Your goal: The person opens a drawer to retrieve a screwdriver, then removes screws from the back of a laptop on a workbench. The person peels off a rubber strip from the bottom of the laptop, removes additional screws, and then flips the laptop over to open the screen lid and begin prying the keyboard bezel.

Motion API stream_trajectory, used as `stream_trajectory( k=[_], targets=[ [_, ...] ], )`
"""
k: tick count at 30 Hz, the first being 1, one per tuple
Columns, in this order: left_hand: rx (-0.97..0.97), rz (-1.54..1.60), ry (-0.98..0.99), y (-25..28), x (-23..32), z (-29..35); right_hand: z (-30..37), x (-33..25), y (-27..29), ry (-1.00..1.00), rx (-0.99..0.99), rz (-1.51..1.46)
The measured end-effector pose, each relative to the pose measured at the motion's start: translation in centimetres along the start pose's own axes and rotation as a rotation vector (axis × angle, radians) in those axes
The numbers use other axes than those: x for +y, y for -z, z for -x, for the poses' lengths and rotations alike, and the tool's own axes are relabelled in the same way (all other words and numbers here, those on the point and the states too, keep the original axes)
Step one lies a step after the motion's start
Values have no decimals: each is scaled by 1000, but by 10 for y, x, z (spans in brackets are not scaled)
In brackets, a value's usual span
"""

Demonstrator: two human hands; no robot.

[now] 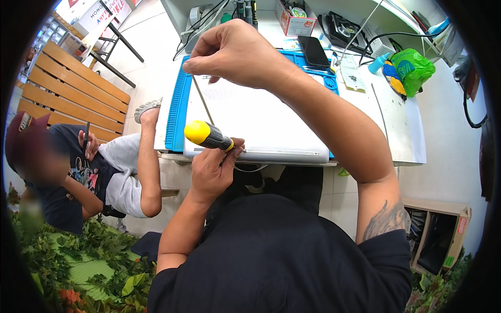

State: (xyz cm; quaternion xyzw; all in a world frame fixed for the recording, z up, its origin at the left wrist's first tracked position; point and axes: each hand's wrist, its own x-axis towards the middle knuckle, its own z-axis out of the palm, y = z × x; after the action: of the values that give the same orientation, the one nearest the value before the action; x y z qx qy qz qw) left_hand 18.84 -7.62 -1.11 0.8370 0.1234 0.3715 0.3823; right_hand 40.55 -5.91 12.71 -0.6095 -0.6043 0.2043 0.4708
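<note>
My left hand (213,172) is closed round the lower end of a screwdriver (211,136) with a black and yellow handle. It is at the near left corner of a flat, pale silver device (261,120) that looks like a closed laptop. Raised above the device's far left part, my right hand (235,55) pinches the upper end of a thin brownish strip (202,100). The strip slants down behind the screwdriver handle, which hides its lower end. Under the device lies a blue work mat (178,112); the screwdriver's tip cannot be made out.
A black phone (313,51) lies at the mat's far right. Beyond are a red and white box (295,20), cables and a green plastic bag (411,71). At left, another person (78,167) sits beside a wooden slatted bench (78,94). A low shelf (436,229) stands at right.
</note>
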Motion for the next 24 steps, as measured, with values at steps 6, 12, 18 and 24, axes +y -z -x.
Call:
stream_trajectory(
  k=[6,12,18,24],
  targets=[
    [-31,2,-8,5,-6,-5,9,15,22,160,62,203],
    [-26,15,26,-1,-6,-4,24,26,45,129,62,232],
    [113,-7,61,27,-16,-2,78,15,82,26,63,290],
    [208,-29,235,74,-34,-27,169,19,103,-333,89,219]
  ],
)
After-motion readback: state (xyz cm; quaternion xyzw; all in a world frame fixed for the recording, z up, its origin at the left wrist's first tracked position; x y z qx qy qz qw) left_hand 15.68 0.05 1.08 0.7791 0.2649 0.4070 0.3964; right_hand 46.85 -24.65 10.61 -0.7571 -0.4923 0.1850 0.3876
